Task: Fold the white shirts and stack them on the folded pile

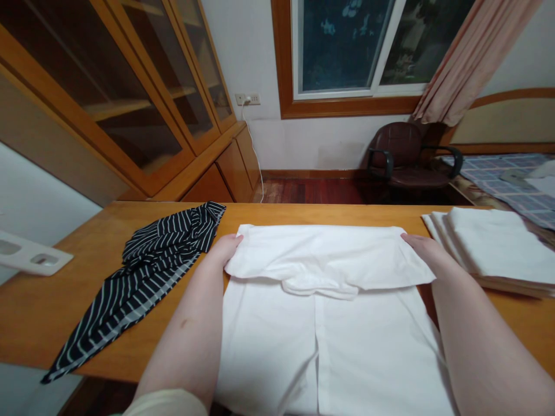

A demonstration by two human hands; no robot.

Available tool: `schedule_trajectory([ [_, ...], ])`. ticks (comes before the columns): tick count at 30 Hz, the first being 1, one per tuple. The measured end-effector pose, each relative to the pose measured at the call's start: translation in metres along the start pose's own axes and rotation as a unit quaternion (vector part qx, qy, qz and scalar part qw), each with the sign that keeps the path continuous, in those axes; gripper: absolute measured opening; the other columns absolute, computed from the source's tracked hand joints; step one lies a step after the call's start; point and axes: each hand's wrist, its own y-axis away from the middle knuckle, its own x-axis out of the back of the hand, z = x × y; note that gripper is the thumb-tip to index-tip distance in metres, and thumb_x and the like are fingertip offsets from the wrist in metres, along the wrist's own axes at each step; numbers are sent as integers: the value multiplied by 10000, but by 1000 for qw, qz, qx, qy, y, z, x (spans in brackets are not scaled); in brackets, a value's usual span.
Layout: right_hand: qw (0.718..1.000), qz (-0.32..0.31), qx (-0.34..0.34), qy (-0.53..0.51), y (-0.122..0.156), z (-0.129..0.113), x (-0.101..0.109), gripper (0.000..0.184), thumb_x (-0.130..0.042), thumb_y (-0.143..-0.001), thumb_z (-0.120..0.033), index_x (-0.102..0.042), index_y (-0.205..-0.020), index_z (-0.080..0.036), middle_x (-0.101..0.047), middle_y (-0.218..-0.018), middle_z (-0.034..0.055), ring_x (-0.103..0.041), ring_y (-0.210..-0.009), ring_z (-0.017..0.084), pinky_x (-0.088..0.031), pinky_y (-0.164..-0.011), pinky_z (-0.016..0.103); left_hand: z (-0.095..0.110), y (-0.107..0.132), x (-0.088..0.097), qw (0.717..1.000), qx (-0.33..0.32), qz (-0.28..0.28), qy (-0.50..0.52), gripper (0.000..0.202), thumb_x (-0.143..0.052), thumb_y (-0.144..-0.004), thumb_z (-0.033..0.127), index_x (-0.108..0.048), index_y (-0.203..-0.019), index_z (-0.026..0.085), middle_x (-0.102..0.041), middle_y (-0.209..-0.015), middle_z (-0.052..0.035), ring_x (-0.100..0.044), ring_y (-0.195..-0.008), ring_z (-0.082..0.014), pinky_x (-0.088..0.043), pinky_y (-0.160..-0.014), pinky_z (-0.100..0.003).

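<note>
A white shirt (269, 341) lies spread on the wooden table in front of me, its far part folded over toward me into a wide flap. A slit or front opening runs down its middle, and its near end goes out of the picture at the bottom. My left hand (226, 248) grips the far left corner of the fold, thumb on top. At the far right corner my right hand (421, 247) pinches the cloth in the same way. The fingers of both hands are mostly hidden by the fabric and the wrists.
A black-and-white striped cloth (160, 260) lies crumpled on the table (95, 242) at left. Folded white cloths (498, 242) are stacked at right. A white plastic piece with slots (39, 257) juts in at far left. Beyond are a glass-door cabinet (191, 150), an armchair (396, 153) and a bed (515, 179).
</note>
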Motion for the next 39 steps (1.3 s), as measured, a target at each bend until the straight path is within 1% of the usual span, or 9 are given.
schedule_trajectory([
  [4,997,-2,-42,65,5,-11,4,345,-497,-826,-375,-684,-877,-90,-707,-900,165,-659,-841,263,-487,-732,307,0,1,6,999,-4,-6,-41,196,-615,-693,359,-649,-649,171,-708,-715,-98,-676,-745,-259,-485,-644,-290],
  [10,957,9,11,289,-13,1,-5,336,-508,-821,-384,-697,-791,-108,-700,-838,177,-655,-779,278,-467,-719,355,2,0,6,965,-35,24,-260,213,-575,-726,378,-634,-669,181,-701,-774,-142,-667,-774,-296,-463,-649,-325],
  [14,931,27,37,362,-23,11,-10,334,-480,-829,-376,-698,-780,-127,-701,-835,179,-651,-784,281,-466,-700,354,7,2,7,952,-20,41,-303,210,-577,-742,370,-650,-779,176,-700,-831,-153,-662,-807,-302,-470,-661,-333],
  [17,931,57,18,360,-19,12,-6,377,-490,-815,-419,-692,-898,-112,-693,-870,191,-646,-800,299,-471,-702,381,18,14,5,943,-21,129,-304,294,-563,-771,360,-635,-960,146,-684,-947,-175,-646,-877,-322,-482,-732,-377],
  [20,922,144,80,351,-6,3,-5,513,-498,-808,-467,-608,-1130,-83,-656,-1046,222,-616,-949,344,-462,-801,445,37,35,-9,914,-154,231,-297,377,-440,-868,333,-562,-1166,138,-604,-1195,-180,-564,-1098,-312,-421,-924,-417],
  [22,902,153,209,346,6,-7,-13,565,-485,-830,-455,-519,-1258,-87,-571,-1240,219,-531,-1138,341,-398,-945,469,49,49,-28,894,-267,202,-300,425,-400,-901,350,-509,-1268,167,-471,-1388,-137,-417,-1281,-281,-301,-1061,-411],
  [24,874,86,335,342,19,-17,-31,576,-455,-860,-460,-463,-1329,-126,-410,-1428,183,-384,-1303,311,-287,-1061,468,57,59,-51,878,-339,109,-320,496,-401,-907,411,-439,-1361,213,-321,-1503,-85,-247,-1388,-269,-178,-1128,-427],
  [29,848,-81,375,365,35,-23,-81,603,-286,-923,-522,-300,-1459,-248,-234,-1532,89,-185,-1408,278,-148,-1107,544,54,56,-91,865,-336,-75,-364,664,-380,-880,573,-234,-1472,311,-173,-1554,-40,-97,-1430,-278,-38,-1132,-527],
  [39,852,-41,318,413,27,-19,-92,655,-217,-916,-587,-279,-1473,-247,-219,-1536,72,-169,-1413,257,-137,-1119,524,37,28,-81,894,-264,17,-363,690,-316,-881,616,-269,-1471,261,-197,-1550,-50,-114,-1428,-271,-117,-1143,-415],
])
